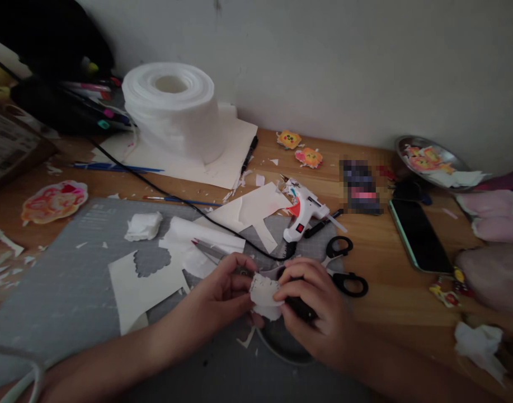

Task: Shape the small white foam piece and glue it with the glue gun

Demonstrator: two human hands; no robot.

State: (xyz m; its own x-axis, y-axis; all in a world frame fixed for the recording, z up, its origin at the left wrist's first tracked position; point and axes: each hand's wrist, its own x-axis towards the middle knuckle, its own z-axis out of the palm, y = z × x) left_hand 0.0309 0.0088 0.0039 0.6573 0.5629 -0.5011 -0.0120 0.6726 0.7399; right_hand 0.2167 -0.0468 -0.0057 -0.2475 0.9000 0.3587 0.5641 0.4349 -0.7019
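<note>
We pinch 1 white paper cutout (pixel 263 295) between left hand (pixel 222 285) and right hand (pixel 313 310), scissors (pixel 342 266) just beside.

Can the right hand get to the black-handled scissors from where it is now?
Probably yes. The scissors lie on the desk just beside the right hand, nothing between. But that hand, with the left hand, grips a white paper piece and something dark.
</note>
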